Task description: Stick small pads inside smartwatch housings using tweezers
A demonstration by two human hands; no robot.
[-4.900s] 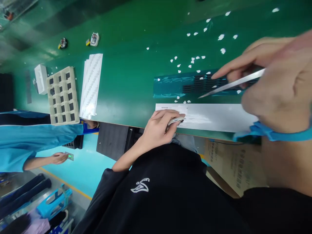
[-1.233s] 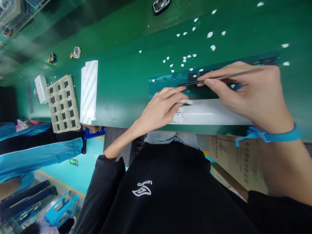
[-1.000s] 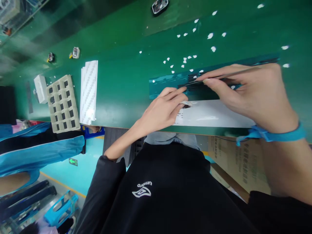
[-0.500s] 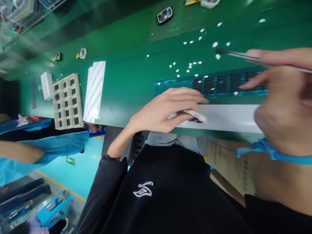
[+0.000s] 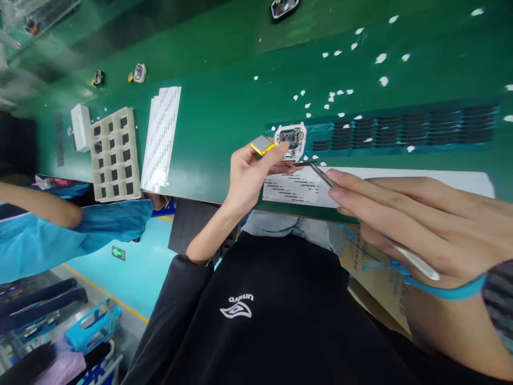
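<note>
In my left hand (image 5: 250, 179) is a white watch case (image 5: 292, 140), its open side up so that the circuit board inside shows. A yellow-edged battery (image 5: 263, 144) sticks out beside the case, over my fingers. My right hand (image 5: 417, 219) is closed around metal tweezers (image 5: 324, 175). Their tips grip a thin black strip (image 5: 305, 163) at the lower edge of the case; whether the strip touches the case I cannot tell. Beyond lies a blue sheet (image 5: 320, 128) bearing rows of similar black strips (image 5: 364, 133).
Small white pieces (image 5: 332, 98) are scattered over the green table (image 5: 208, 123). White printed sheets (image 5: 162, 136) and a beige compartment tray (image 5: 116, 155) lie to the left. Another watch case (image 5: 284, 8) sits at the back. A co-worker's blue sleeve (image 5: 80, 230) is at far left.
My left hand has turned the watch case face up, showing the board and battery. My right hand has brought the tweezers from the white pieces down left to the case, with a black strip in the tips.
</note>
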